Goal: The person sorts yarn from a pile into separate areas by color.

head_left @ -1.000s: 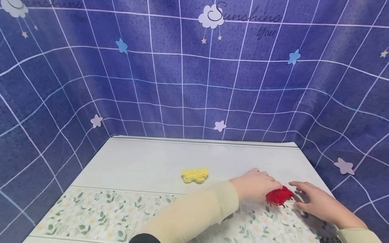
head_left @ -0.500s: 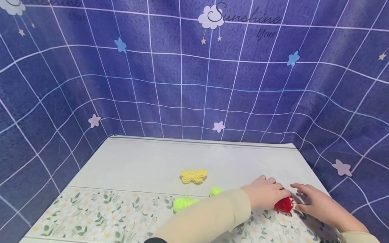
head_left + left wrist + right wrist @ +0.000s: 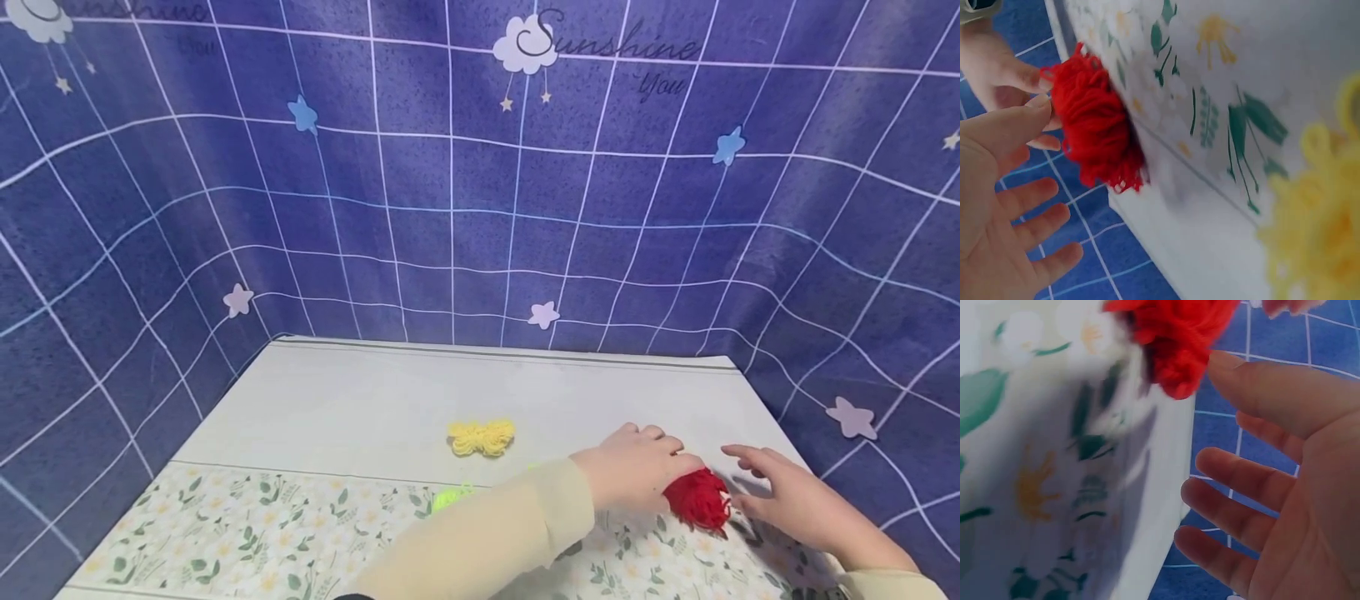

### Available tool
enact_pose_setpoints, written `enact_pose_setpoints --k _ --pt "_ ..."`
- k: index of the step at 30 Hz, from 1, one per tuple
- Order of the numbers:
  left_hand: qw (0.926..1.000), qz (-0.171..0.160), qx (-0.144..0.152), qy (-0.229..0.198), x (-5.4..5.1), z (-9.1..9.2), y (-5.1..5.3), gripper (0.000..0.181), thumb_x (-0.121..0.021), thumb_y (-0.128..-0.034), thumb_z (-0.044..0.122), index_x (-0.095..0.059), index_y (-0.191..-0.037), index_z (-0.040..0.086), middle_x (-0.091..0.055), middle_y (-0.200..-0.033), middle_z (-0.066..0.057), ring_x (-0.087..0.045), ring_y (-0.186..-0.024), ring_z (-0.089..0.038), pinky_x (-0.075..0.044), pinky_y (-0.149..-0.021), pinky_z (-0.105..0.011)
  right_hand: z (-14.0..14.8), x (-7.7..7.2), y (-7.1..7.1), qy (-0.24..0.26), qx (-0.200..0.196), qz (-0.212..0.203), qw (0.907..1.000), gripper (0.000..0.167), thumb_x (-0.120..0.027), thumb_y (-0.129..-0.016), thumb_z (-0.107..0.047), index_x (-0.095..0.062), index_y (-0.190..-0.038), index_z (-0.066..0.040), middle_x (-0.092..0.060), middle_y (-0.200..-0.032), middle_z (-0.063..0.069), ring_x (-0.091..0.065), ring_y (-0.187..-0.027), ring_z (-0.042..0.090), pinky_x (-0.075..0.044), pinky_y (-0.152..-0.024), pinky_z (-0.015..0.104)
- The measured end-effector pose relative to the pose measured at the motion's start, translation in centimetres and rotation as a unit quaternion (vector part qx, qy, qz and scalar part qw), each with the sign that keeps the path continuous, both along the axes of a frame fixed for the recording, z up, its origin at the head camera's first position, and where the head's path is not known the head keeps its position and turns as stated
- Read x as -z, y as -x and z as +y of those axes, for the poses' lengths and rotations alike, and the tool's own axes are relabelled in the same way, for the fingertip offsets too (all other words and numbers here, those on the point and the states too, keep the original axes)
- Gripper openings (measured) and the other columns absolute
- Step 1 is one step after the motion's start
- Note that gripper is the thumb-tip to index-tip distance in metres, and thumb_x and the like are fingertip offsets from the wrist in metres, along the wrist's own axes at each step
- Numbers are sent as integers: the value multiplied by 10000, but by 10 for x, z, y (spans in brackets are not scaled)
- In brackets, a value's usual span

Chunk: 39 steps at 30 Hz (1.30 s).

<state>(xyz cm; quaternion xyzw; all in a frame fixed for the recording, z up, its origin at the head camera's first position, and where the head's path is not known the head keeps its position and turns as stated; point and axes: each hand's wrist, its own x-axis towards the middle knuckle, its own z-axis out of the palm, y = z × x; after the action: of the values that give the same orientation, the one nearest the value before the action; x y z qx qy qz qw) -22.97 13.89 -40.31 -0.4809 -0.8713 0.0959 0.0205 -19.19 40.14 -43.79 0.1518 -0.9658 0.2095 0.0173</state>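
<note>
A bundle of red yarn [image 3: 700,502] lies on the flowered cover at the right side of the table, with loose loops at its ends. Against its left side is my left hand [image 3: 633,471], the thumb tip touching the yarn in the left wrist view and the other fingers spread loosely apart. My right hand [image 3: 795,504] is at the bundle's right end. In the right wrist view its thumb tip meets the red yarn [image 3: 1179,337], while the other fingers stand loosely bent and apart. The head view hides the left thumb.
A yellow yarn bundle [image 3: 482,437] lies on the white strip near the middle. Bright green yarn [image 3: 450,498] shows partly behind my left sleeve [image 3: 487,533]. A blue gridded curtain [image 3: 480,208] stands behind and beside the table.
My left hand moves right with the red yarn, then slides back left, showing more of the bundle. The green yarn comes into view, then is mostly covered by the left sleeve.
</note>
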Motion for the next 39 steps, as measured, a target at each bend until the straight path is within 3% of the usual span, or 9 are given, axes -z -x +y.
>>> enact_pose_setpoints --k 10,15,22,27,29,34,39 --pt "9980 -262 -183 -542 -20 -50 7 728 -658 -934 547 -321 -1563 407 -413 -1508 183 -350 -1392 -79 -338 -1125 -364 -21 -26 7 82 -59 241 9997 653 -794 -885 -342 -543 -1406 -37 -597 -1323 202 -596 -1125 447 -531 -817 580" --pt "9956 -380 -378 -772 -22 -86 16 737 -623 -953 551 -293 -1588 373 -385 -1562 136 -318 -1441 -125 -294 -1175 -441 -46 -30 11 93 -218 400 9989 646 -804 -874 -351 -566 -1397 -55 -614 -1301 158 -595 -1141 406 -523 -864 583" --pt "9916 -238 -560 -1139 -21 -140 21 759 -644 -933 572 -347 -1578 305 -432 -1551 49 -377 -1424 -189 -327 -1159 -464 -81 -35 15 90 -386 527 9978 597 -816 -865 -324 -601 -1374 -97 -624 -1304 108 -604 -1148 364 -507 -927 599" --pt "9876 -275 -790 -1331 -17 -173 18 779 -646 -927 579 -347 -1581 279 -419 -1566 0 -371 -1434 -220 -307 -1166 -497 -106 -33 20 159 -709 785 9943 549 -817 -868 -295 -628 -1355 -125 -630 -1315 30 -593 -1206 276 -482 -991 544" --pt "9857 -305 -899 -1395 -16 -184 16 784 -653 -923 575 -353 -1580 272 -418 -1567 -10 -370 -1435 -225 -298 -1170 -502 -116 -31 21 199 -813 829 9930 533 -813 -870 -258 -630 -1355 -135 -631 -1307 2 -613 -1153 214 -500 -976 496" --pt "9825 -247 -1028 -1532 -12 -210 8 774 -656 -919 567 -380 -1566 245 -458 -1531 -14 -412 -1402 -227 -318 -1158 -490 -140 -24 24 346 -963 647 9926 522 -771 -909 -260 -604 -1392 -155 -614 -1319 -23 -627 -1057 160 -539 -909 426" --pt "9795 -355 -1003 -1710 -1 -236 -5 752 -660 -921 523 -402 -1554 207 -482 -1508 -23 -435 -1383 -238 -335 -1147 -491 -165 -14 29 496 -1165 352 9913 492 -730 -944 -289 -596 -1404 -180 -597 -1338 -58 -578 -1221 194 -478 -1021 486"
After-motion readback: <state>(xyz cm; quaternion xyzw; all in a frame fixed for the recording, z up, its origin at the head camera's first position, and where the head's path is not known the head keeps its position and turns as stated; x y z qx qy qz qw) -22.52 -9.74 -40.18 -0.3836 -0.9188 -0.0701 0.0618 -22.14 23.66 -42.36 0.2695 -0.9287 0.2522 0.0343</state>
